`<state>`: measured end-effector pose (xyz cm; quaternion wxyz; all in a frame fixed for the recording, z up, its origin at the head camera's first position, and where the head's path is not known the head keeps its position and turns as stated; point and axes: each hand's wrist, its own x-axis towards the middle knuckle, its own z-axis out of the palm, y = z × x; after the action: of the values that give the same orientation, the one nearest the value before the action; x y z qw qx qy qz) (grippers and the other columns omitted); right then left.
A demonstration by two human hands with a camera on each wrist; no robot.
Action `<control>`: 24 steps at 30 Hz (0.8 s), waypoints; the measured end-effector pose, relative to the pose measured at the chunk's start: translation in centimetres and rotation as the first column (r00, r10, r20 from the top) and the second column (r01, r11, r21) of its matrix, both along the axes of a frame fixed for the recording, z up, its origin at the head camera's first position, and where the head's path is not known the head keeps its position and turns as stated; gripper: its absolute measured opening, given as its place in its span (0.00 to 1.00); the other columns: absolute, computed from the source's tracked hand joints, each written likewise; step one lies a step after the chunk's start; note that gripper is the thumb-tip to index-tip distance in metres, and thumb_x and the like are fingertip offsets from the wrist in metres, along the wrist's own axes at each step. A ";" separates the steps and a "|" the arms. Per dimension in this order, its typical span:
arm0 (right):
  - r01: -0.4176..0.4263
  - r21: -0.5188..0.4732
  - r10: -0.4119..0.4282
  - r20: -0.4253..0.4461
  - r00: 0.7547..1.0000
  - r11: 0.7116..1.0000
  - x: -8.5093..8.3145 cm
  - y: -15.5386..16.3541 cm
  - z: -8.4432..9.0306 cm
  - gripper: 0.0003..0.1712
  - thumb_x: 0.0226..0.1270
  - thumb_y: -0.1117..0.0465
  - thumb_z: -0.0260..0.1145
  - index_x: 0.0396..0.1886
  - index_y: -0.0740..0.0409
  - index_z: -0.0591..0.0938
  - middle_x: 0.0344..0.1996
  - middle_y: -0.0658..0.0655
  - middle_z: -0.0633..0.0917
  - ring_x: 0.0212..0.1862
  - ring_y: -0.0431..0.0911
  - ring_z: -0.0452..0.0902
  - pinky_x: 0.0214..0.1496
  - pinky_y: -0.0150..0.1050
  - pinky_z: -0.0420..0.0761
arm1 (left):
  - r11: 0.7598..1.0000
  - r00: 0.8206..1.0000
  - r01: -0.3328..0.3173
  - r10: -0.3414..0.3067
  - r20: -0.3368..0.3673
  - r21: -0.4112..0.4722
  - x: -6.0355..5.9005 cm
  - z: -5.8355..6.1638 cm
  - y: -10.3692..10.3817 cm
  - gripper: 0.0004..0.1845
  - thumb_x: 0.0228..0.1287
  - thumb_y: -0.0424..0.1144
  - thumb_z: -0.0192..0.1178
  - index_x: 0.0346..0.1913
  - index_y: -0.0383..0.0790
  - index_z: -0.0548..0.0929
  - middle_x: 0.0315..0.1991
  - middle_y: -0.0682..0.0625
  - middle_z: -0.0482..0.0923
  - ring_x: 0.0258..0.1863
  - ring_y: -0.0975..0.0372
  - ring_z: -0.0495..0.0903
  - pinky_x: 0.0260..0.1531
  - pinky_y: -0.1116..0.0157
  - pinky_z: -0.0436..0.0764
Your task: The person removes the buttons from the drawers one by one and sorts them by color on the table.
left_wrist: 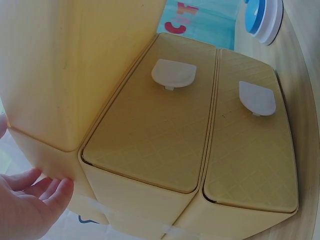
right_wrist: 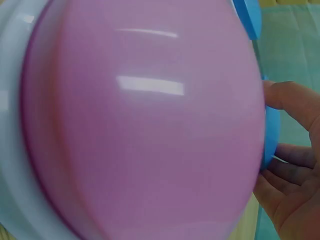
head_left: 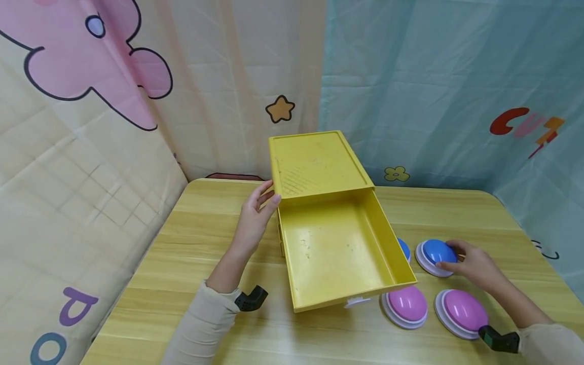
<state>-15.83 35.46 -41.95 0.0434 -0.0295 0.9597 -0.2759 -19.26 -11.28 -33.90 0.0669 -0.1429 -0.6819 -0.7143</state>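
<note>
A yellow drawer cabinet (head_left: 319,162) stands on the table with its top drawer (head_left: 337,253) pulled far out; the drawer holds nothing. My left hand (head_left: 256,215) is at the cabinet's upper left side, its relaxed fingers touching the side wall. In the left wrist view, two lower drawers (left_wrist: 145,120) with white handles are closed. My right hand (head_left: 476,263) grips a blue dome button (head_left: 439,252) on a white base, thumb on one side and fingers on the other. The right wrist view is mostly filled by a pink dome button (right_wrist: 160,120) nearer the camera.
Two pink dome buttons on white bases, a left one (head_left: 407,304) and a right one (head_left: 465,310), sit on the wooden table (head_left: 150,284). Another blue button (head_left: 403,249) is partly hidden behind the drawer. Printed curtains (head_left: 433,91) hang around the table.
</note>
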 end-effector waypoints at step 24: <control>-0.014 -0.135 0.014 -0.005 1.000 0.991 0.5 -1.5 2.1 0.42 0.62 0.48 0.59 0.62 0.75 0.55 0.57 0.77 0.60 0.54 0.72 0.58 0.48 0.62 0.66 | 1.000 1.000 -0.002 0.002 0.011 -0.001 0.0 0.0 -0.1 0.28 0.63 0.44 0.55 0.63 0.39 0.62 0.61 0.47 0.60 0.59 0.58 0.62 0.55 0.60 0.66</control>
<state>-15.37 34.00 -39.82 0.0414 -0.0396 0.9387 -0.3400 -19.30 -11.35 -33.87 0.0637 -0.1382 -0.6828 -0.7146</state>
